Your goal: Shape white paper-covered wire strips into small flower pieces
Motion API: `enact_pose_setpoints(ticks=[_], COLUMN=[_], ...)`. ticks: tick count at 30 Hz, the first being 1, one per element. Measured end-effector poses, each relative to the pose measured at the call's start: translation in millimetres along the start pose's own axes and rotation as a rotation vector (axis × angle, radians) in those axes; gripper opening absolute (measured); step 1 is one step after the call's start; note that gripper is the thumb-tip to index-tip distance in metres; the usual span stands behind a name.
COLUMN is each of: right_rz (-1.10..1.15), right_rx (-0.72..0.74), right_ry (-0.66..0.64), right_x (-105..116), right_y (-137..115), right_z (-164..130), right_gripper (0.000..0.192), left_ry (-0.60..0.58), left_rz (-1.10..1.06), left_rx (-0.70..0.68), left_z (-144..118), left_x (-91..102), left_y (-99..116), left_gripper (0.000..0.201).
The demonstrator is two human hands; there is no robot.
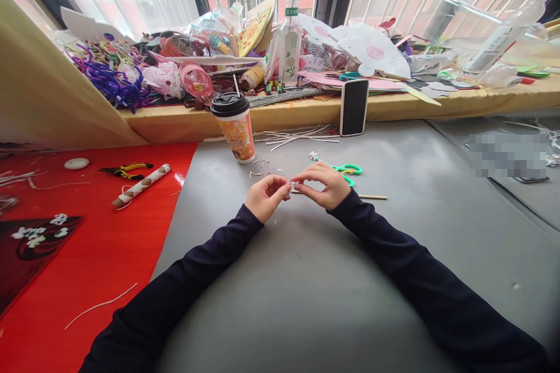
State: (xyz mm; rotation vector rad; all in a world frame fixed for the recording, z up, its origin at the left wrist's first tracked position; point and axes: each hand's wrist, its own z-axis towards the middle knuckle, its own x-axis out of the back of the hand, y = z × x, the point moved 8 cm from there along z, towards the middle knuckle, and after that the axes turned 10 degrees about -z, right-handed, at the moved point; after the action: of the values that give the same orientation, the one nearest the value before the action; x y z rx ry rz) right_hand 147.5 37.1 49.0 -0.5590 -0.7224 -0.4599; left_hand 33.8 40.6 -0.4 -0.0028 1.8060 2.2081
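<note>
Above the grey table covering, my left hand point(268, 197) pinches a small white looped piece point(290, 183), which looks like cord bent into a flower shape. My right hand point(322, 185) grips the same piece from the other side, thumb against forefinger. Its exact form is partly covered by the fingertips. Scissors with green handles point(350, 169) lie just behind my right hand. A thin wooden stick point(371, 197) passes beneath that hand. Close by are a little white flower point(314, 155) and some curled bits of white cord point(261, 168).
A paper cup with a black lid point(236, 131) stands behind my left hand. Straight white cords point(297, 137) lie near a leaning phone point(354, 108). Pliers point(126, 171) and a cord-wound roll point(142, 185) rest on the red surface. Craft materials crowd the windowsill point(289, 116).
</note>
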Motion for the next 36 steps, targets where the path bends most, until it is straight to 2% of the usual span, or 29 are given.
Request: enact_pose_setpoints(ticks=[4,8,12,18,25,31,36], right_rz=[-0.044,-0.09,-0.109,-0.107,-0.088,0.025,0.018], right_rx=[0.096,0.114,0.085,-0.033,-0.04,0.044,0.077], right_ry=[0.069,0.104,0.123,0.17,0.219,0.14,0.117], right_x=[3.3,2.0,0.6,5.5,5.1,1.0,1.0], right_y=[-2.8,-3.5,-5.4,-4.4,-4.2,-1.4,-0.9], right_z=[-1.5,-4.2,-5.8,-5.9,-6.4,-4.0,-4.4], right_gripper=[0.019,0.021,0.02,0.009,0.009,0.019,0.021], left_ry=[-0.038,-0.042,-0.047,-0.021,-0.003,-0.005,-0.027], left_rz=[-0.071,-0.105,-0.118,-0.096,-0.073,-0.114,-0.143], left_rx=[0.055,0.091,0.101,0.044,0.028,0.073,0.095], left_z=[2.2,2.3,1.1,-0.5,-1.2,-0.2,0.7], left_x=[-3.3,-4.2,-5.1,-4.5,-3.4,-2.3,-4.2], left_y=[-3.1,-5.0,-5.2,-1.1,0.2,-2.4,-4.8], left_gripper=[0.018,0.019,0.019,0.017,0.017,0.017,0.018])
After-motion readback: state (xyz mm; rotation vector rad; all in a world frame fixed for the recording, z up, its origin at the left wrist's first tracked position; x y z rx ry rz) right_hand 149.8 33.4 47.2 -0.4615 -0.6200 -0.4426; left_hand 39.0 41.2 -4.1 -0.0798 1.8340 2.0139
